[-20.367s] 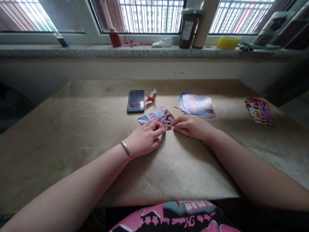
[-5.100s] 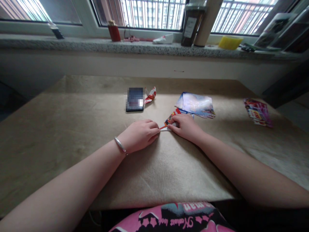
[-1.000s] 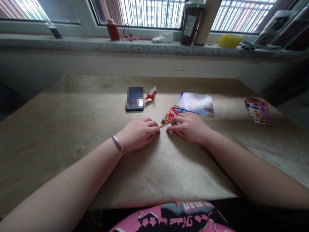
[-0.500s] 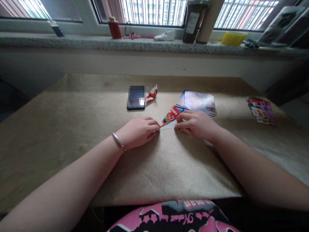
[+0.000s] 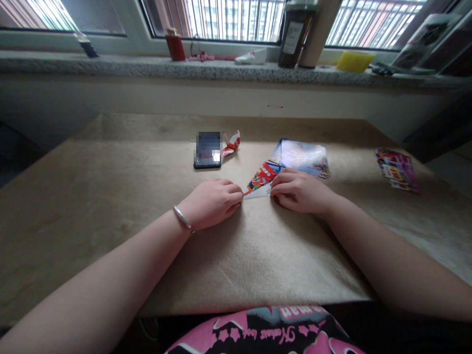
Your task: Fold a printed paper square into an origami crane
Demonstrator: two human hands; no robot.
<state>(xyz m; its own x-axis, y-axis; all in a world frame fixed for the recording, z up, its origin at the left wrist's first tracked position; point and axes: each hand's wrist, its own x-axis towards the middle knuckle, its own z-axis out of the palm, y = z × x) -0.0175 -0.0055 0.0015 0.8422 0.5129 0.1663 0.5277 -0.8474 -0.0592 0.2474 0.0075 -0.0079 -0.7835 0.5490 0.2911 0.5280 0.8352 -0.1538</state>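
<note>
A sheet of colourful printed paper [image 5: 262, 178], red and blue with a white underside showing along its near edge, lies partly folded on the table, narrowing to a point at the left. At that point my left hand [image 5: 216, 202] has its fingers pressed together on the tip. My right hand [image 5: 302, 191] rests with curled fingers on the paper's right part, covering some of it. Behind the paper lies a stack of glossy printed sheets [image 5: 304, 155]. A small folded red-and-white paper piece [image 5: 232, 143] stands farther back, beside a black phone [image 5: 207, 150].
More printed papers [image 5: 397, 169] lie at the table's right side. Along the stone windowsill [image 5: 221, 70] stand a red lighter-like object [image 5: 174, 45], a dark jar [image 5: 295, 37] and a yellow block [image 5: 354, 61]. The tan table [image 5: 92, 196] ends at my lap.
My right hand has slid slightly to the right along the paper, so a little more of the white edge shows. The left hand stays at the tip.
</note>
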